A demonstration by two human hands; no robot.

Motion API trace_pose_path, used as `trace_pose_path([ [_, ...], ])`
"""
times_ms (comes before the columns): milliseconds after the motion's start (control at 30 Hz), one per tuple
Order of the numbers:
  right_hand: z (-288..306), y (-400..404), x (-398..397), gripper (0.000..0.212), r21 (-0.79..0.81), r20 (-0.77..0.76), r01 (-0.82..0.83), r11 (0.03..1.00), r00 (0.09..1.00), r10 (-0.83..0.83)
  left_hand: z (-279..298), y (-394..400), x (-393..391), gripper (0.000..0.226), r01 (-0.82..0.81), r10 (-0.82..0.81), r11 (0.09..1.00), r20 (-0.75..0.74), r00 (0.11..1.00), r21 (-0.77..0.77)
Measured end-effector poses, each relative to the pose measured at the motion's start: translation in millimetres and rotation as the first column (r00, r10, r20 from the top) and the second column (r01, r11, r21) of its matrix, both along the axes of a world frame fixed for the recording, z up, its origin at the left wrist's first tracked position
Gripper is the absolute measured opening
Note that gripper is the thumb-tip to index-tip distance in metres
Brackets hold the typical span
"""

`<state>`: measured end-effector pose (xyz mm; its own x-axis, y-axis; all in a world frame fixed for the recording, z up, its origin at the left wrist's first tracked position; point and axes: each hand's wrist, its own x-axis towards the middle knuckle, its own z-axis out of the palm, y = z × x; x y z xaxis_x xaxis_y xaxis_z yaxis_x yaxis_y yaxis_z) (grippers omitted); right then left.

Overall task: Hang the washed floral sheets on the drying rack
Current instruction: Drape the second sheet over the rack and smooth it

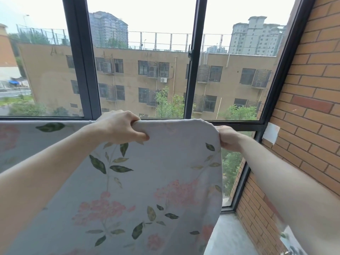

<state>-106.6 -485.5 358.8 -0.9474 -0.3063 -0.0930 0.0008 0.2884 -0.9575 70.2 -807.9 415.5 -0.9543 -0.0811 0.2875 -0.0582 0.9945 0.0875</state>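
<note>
The floral sheet is draped over a horizontal line at window-sill height and hangs down toward the viewer, filling the lower left and middle of the view. The left hand has its grip curled over the sheet's top fold, thumb pinching beneath. The right hand holds the sheet's right edge (its fingers are tucked behind the cloth). Behind stands the dark-framed window; a brick wall rises at right.
</note>
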Motion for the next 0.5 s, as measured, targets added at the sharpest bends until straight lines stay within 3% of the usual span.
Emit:
trace_pose_path([
  [67,-5.4,2.2,1.6,0.036,-0.058,-0.004,-0.04,0.997,0.999,0.04,-0.6,-2.4,2.3,0.037,-0.013,0.013,1.0,-0.005,1.0,-0.007],
  [167,-7.5,0.1,4.4,0.052,-0.108,-0.059,0.068,0.992,0.995,-0.074,-0.4,-1.4,3.1,0.036,-0.012,0.012,1.0,-0.011,1.0,-0.018],
  [300,-10.8,-9.9,12.6,0.072,-0.021,-0.214,0.145,0.989,0.966,-0.147,-1.7,2.6,-0.6,0.039,-0.007,0.006,1.0,-0.016,1.0,-0.019],
  [400,-12.1,-17.5,20.6,0.063,-0.034,-0.295,0.21,0.977,0.932,-0.211,-3.0,4.6,-2.6,0.043,-0.005,0.005,1.0,-0.006,1.0,-0.021],
  [500,-4.3,-20.0,21.2,0.044,-0.004,-0.266,0.253,0.968,0.932,-0.244,-3.9,4.8,-0.4,0.042,0.006,-0.006,1.0,-0.001,1.0,-0.027],
])
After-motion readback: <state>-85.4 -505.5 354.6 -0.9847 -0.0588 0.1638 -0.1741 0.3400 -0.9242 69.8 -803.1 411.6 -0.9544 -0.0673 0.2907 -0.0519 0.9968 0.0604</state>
